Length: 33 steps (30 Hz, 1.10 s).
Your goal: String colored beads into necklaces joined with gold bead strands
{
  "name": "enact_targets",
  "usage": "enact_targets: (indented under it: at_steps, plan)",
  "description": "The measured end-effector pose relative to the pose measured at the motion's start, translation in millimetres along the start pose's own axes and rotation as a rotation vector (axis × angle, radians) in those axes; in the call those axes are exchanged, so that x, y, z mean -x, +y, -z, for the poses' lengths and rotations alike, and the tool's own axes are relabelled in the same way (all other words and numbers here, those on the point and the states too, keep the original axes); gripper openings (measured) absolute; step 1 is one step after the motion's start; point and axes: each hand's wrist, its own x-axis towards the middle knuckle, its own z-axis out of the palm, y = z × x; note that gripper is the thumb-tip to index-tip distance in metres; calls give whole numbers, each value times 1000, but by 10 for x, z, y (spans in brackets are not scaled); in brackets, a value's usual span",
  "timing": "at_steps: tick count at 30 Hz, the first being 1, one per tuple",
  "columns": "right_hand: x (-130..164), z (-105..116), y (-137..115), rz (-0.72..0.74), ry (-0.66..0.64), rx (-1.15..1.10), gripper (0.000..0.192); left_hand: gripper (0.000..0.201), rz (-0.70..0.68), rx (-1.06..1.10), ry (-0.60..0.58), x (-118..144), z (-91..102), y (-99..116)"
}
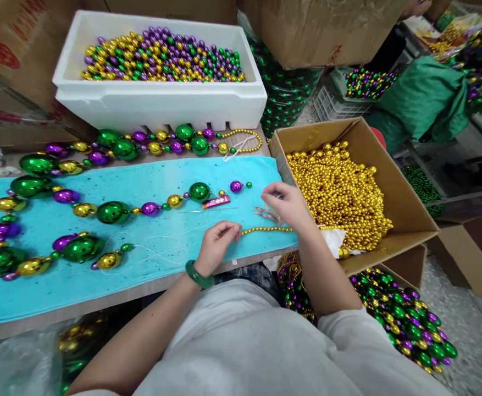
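My left hand [218, 245], with a green bangle at the wrist, pinches the end of a gold bead chain [267, 229]. The chain runs right, passing under my right forearm, towards the gold beads. Over the cloth, my right hand [287, 204] has its fingertips pressed together; anything between them is too small to make out. Small metal snips [265, 214] show just below it, and I cannot tell whether it touches them. A large bead strand [112, 212] of green, purple and gold curves across the blue cloth [162, 176]. A small pink packet [216, 202] lies by its right end.
Behind the cloth stands a white foam box [160, 104] of mixed beads. At right, a cardboard box [405, 203] holds gold bead chains [339, 192]. A finished-looking strand [154, 144] lies along the back edge. More bead strands [409, 324] hang low at right.
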Motion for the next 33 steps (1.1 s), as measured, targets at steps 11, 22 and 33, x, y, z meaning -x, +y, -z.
enact_targets:
  at_steps: [11, 22, 33]
  plan:
    - [1003, 837, -130, -64, -655, 85, 10, 22, -89, 53, 119, -76, 33, 31]
    - [509, -582, 287, -262, -304, -532, 30, 14, -427, -238, 202, 185, -83, 6]
    - [423, -786, 340, -343, -264, -523, 23, 17, -357, -284, 135, -72, 104, 35]
